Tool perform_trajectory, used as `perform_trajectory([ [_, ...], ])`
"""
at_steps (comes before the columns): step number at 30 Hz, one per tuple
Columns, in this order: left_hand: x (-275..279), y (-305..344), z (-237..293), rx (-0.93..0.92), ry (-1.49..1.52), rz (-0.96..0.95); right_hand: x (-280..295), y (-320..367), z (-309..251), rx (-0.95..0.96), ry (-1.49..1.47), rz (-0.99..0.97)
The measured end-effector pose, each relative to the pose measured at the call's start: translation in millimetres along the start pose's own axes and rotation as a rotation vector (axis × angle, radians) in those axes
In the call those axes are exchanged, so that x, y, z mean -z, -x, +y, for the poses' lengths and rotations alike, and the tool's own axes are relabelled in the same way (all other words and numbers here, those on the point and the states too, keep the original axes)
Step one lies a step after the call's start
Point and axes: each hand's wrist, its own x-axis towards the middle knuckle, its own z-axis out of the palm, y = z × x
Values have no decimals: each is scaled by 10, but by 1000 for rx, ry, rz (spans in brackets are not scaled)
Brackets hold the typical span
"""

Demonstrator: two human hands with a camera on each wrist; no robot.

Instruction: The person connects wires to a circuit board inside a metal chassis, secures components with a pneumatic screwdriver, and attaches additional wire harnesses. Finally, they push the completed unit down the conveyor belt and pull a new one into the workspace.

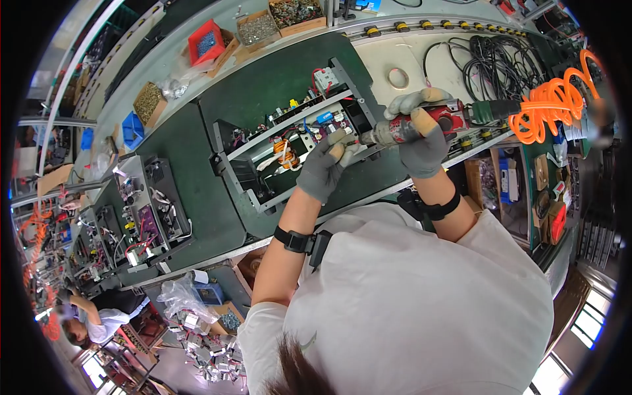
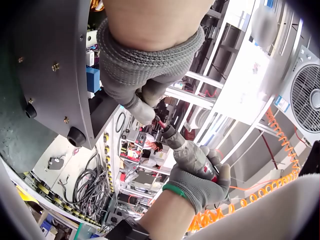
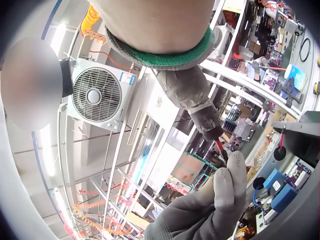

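A power screwdriver with a red and grey body [image 1: 399,129] lies level in the right hand [image 1: 424,141], whose gloved fingers curl round it. Its red bit [image 3: 220,146] points at the fingertips of the left hand [image 1: 324,164]. In the right wrist view the left hand's thumb and finger [image 3: 230,180] come together at the bit's tip; whether a small screw is between them is hidden. Both hands are over the near right edge of an open grey metal chassis [image 1: 253,191], which holds an orange-wound coil [image 1: 286,155], a blue part [image 1: 324,118] and wiring.
An orange coiled hose [image 1: 546,112] runs from the tool's rear. Black cables [image 1: 490,66] and a tape roll [image 1: 397,78] lie at the back right. Parts boxes, a red bin [image 1: 205,42] and a blue bin [image 1: 132,130] line the far side. Another chassis [image 1: 148,204] stands left.
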Motion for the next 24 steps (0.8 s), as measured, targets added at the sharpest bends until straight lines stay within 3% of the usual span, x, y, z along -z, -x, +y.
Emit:
perform_trajectory([
  [4,156,-64,-42,5,32,39,-7,-6,-3,-16,-29,23],
  [13,10,-3,60,-4,-35,-92,-20,-11,11,-9,-87,15],
  [19,-98,-2,110,9,-196,10,-18,-113,-47,-60,-102,82],
  [21,59,-84,96,30,-147,-129,-8,-140,-62,-65,-114,113],
  [24,-3,-103,73,44,-205,-101,13,-162,-102,-67,-119,152],
])
